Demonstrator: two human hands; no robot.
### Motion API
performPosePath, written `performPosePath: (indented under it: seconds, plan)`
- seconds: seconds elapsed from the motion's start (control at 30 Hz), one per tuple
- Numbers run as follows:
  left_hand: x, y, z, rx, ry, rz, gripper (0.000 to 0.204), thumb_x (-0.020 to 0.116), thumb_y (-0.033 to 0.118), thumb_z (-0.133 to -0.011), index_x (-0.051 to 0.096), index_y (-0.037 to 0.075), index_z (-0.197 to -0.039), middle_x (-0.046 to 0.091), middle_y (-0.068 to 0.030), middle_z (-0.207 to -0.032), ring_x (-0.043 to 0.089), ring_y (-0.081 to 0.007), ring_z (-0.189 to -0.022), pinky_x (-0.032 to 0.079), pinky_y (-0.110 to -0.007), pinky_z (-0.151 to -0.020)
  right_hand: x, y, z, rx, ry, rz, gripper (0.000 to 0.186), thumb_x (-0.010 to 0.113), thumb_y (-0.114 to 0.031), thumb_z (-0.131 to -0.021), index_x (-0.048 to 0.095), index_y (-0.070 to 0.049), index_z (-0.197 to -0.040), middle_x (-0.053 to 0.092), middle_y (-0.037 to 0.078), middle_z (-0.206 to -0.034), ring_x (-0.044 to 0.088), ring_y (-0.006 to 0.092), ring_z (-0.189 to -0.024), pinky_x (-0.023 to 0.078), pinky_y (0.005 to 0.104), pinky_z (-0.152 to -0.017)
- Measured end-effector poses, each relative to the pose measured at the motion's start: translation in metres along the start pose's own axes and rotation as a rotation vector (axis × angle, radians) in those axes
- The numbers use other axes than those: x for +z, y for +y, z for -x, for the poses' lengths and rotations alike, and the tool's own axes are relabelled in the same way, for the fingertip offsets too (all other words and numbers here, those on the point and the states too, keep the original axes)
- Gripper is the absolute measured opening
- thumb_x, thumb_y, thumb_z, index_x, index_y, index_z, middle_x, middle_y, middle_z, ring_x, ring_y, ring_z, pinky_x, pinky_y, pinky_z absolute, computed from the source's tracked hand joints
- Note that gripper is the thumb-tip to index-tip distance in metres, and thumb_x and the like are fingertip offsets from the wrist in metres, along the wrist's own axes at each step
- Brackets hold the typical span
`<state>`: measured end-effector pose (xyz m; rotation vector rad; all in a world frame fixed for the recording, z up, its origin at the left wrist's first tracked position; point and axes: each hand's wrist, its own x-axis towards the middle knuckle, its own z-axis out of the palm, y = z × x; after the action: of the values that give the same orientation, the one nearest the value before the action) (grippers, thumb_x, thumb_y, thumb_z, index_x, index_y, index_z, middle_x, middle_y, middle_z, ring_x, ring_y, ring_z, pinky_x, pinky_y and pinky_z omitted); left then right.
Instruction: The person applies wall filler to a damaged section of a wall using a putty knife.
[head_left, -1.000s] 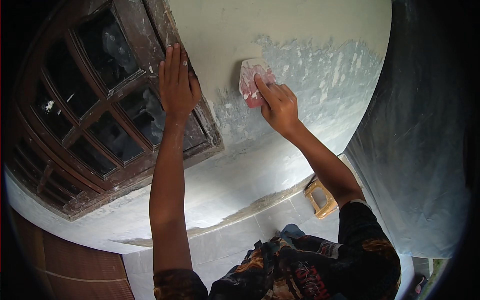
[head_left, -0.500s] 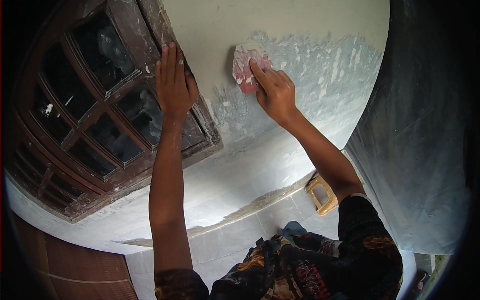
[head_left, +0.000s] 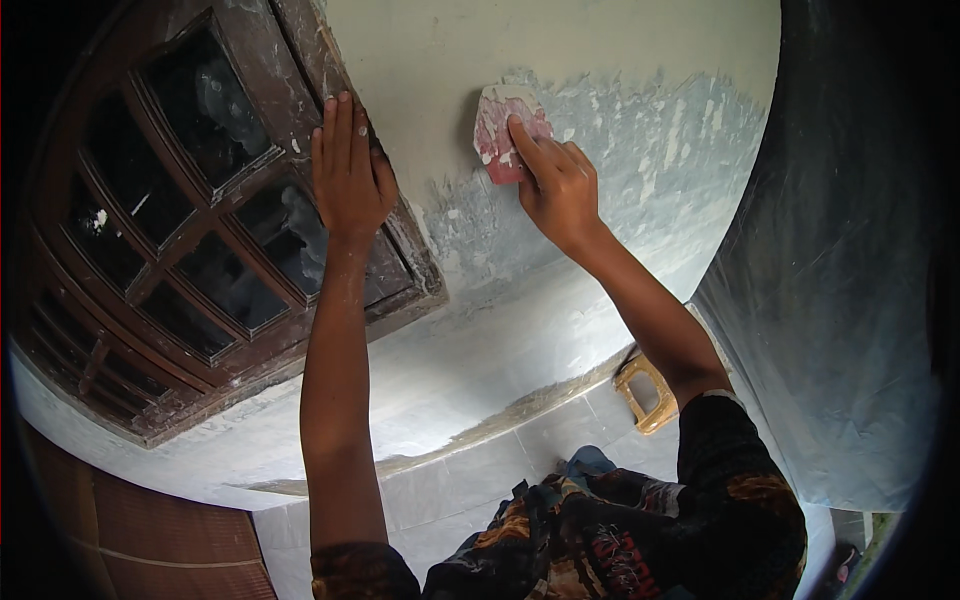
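Note:
In my right hand is a red plastic putty spreader, its face smeared with pale filler. My forefinger presses along its face, and the spreader lies close against the wall. Around it the cream coat meets a rough grey patch with white flecks. My left hand rests flat on the brown wooden window frame, fingers stretched out and holding nothing. The frame is marked with white smears.
Glass panes fill the window at the left. Low down, a yellow-brown stool stands on grey floor tiles by the wall's foot. Clear plastic sheeting hangs at the right. A reddish-brown panel is at the lower left.
My right hand and the putty spreader have shifted slightly to the right along the wall. My left hand stays on the window frame.

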<state>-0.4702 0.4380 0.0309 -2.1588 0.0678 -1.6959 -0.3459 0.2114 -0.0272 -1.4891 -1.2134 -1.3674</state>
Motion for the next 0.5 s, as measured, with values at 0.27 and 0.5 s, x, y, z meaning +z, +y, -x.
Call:
performPosePath:
  seconds: [0.27,0.5]
  plan:
    - [0.005,-0.001,0.004,-0.011,-0.006,-0.003,0.047,0.049,0.005,-0.088,0.055,-0.007,-0.134,0.042,-0.0188,-0.155,0.034,-0.0345,-0.147,0.029,-0.054,-0.116,0.012,-0.007,0.061,0.037,-0.159,0.005,0.071,0.069,0.007,-0.070,0.057,-0.006,-0.139,0.061,0.008,-0.081,0.059,0.0260,-0.068,0.050,0.0361,-0.066]
    - [0.003,-0.003,-0.001,-0.005,0.000,-0.036,0.050,0.048,0.008,-0.088,0.055,-0.005,-0.136,0.041,-0.0177,-0.156,0.035,-0.0333,-0.147,0.029,-0.051,-0.117,-0.005,0.003,-0.003,0.009,-0.031,0.030,0.065,0.067,0.006,-0.073,0.058,-0.006,-0.136,0.059,0.006,-0.080,0.060,0.0233,-0.068,0.046,0.0381,-0.063]
